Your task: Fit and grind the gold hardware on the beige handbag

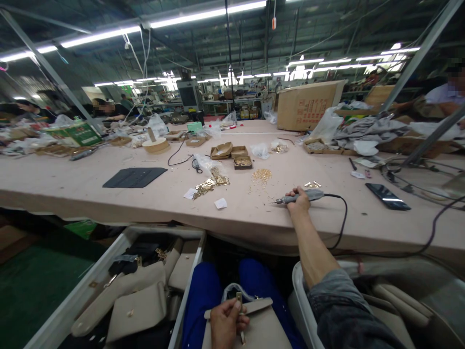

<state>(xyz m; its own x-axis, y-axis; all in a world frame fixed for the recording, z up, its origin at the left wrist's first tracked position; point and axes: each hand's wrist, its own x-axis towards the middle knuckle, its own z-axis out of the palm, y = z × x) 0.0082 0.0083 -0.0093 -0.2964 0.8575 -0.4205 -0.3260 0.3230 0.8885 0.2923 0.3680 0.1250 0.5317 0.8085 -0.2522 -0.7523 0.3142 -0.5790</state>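
Observation:
My right hand [299, 201] is wrapped round a grey electric screwdriver [314, 194] at the table's front edge. Its tip points left, low over the cloth, and a dark cable runs off its back end. Down on my lap lies a beige handbag [267, 327] with a narrow flap or strap across it. My left hand [225, 324] is closed there, thumb and fingers pinching a gold metal clasp [239, 296] at the bag; my fingers hide part of it. Small gold screws [262, 175] lie in a loose pile beyond the screwdriver, with gold metal plates [205, 188] heaped to the left.
A white bin [193, 286] of beige bags stands at my left, another bin [298, 281] at my right. On the table are a dark flat panel [134, 177], small boxes [242, 162], a phone [387, 196] and a large carton [308, 106]. Other people sit farther off.

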